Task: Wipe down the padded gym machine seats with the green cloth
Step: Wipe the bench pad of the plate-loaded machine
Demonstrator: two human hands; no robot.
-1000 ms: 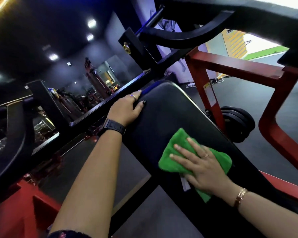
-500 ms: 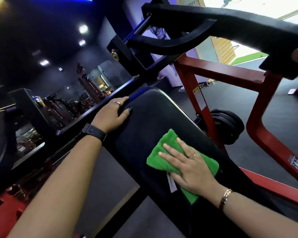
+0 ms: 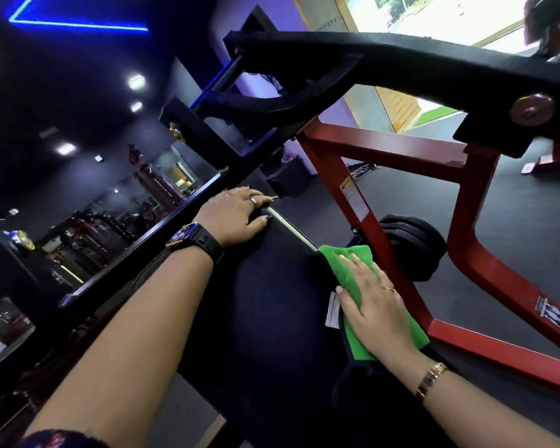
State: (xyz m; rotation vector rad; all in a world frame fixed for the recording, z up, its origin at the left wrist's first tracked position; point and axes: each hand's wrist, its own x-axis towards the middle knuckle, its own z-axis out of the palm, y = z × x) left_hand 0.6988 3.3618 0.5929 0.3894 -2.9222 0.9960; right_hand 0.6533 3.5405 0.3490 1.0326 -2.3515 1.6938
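- Head view: the right hand [image 3: 374,313] lies flat, fingers [image 3: 353,263] straight, pressing the folded green microfibre cloth [image 3: 343,276] against the right edge of the black padded machine seat [image 3: 272,302].
- The cloth sits directly under those fingers, and its white tag [image 3: 332,310] shows just beside the thumb.
- The left hand [image 3: 236,218] rests relaxed on the pad's top edge and holds nothing.
- The red steel frame [image 3: 385,150] stands beyond the right fingers.

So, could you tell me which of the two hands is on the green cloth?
The right hand, flat on the green cloth, gold bracelet at its wrist. The left hand, wearing the black watch, rests on the bare black pad.
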